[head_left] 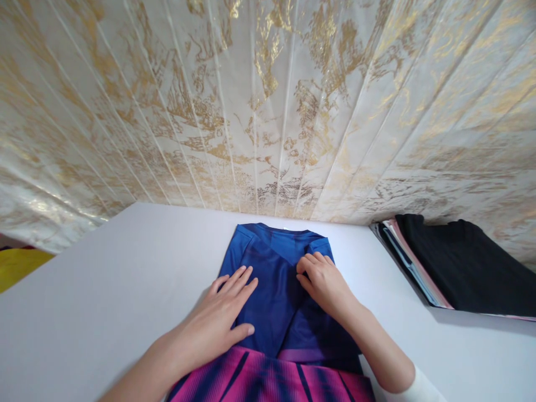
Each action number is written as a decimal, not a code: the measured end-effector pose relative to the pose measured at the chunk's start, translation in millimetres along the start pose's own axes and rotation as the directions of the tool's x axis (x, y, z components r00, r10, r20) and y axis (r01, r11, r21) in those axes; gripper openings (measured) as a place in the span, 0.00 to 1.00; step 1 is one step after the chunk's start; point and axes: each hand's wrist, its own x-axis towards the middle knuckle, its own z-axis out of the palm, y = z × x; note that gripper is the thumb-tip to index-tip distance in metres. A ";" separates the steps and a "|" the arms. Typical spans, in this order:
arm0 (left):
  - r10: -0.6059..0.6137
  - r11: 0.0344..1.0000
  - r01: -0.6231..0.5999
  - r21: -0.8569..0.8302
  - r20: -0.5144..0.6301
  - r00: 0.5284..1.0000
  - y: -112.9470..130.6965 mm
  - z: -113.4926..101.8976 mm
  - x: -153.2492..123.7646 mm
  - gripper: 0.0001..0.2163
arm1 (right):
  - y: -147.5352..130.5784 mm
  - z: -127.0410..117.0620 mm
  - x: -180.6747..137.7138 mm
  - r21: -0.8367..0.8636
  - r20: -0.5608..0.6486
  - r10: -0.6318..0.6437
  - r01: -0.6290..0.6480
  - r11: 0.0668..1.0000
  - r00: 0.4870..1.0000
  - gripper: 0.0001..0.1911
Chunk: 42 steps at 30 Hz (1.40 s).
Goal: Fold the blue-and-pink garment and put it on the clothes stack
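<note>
In the head view, a blue sports jersey (276, 279) is lying flat on the white table (104, 290), right in front of the person. Its long axis is running straight away from the body toward the wall. The blue part is sitting at the far end, and a pink and purple striped part is lying nearest the person, running out of the bottom of the picture.

Both hands are resting on the blue part. The left hand (226, 312) is lying palm down on the jersey's left side, with its fingers straight, slightly fanned and pointing up and to the right; it is holding nothing. The thumb is lying across the cloth near the striped band. The right hand (324, 282) is sitting further up, on the jersey's right side near the folded-in far corner. Its fingers (307, 262) are bending inward with their tips against the cloth. I cannot tell whether they are pinching a fold or only pressing on it. A white sleeve (419, 388) is showing on that arm. The cloth is lying directly under both hands, and the right hand is nearer the far edge.

At the right, well apart from the jersey, a stack of folded clothes (460, 262) is lying against the wall, with a black piece on top of pale pink and blue layers. Gold-veined wall panels (268, 111) are rising behind the table. Something yellow (20, 265) is showing beyond the table's left edge.
</note>
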 end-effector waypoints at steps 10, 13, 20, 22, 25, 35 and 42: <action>-0.030 0.999 0.032 -0.041 0.046 0.998 2.4 -1.4 0.2 0.42 | 6.9 -5.4 -4.6 0.004 0.070 0.024 -0.025 1.000 0.997 0.10; -0.026 0.999 0.027 -0.039 0.030 0.999 0.8 0.7 1.2 0.42 | 6.8 -4.6 -3.3 -0.012 0.066 0.037 -0.036 0.999 0.997 0.10; -0.015 1.000 0.015 -0.027 -0.015 1.000 6.1 3.4 3.4 0.40 | 5.2 -6.6 -5.7 -0.009 0.053 0.023 -0.022 1.000 0.998 0.07; 0.010 0.999 -0.013 -0.041 -0.059 0.998 12.4 4.6 5.9 0.40 | 4.0 -7.8 -7.0 -0.016 0.064 0.020 -0.019 1.000 0.998 0.09; 0.057 0.996 -0.060 -0.062 -0.062 0.996 21.4 7.3 9.1 0.39 | 3.2 -8.6 -7.5 -0.027 0.095 0.029 -0.026 0.999 0.995 0.11; 0.079 0.989 -0.081 -0.120 -0.016 0.997 21.1 11.4 9.5 0.41 | 6.4 -8.8 -5.7 -0.021 0.099 0.044 -0.042 0.999 0.994 0.12; 0.054 0.994 -0.055 -0.091 -0.008 0.998 26.9 9.8 11.2 0.41 | 7.2 -10.7 -6.4 -0.013 0.137 0.057 -0.056 0.998 0.989 0.17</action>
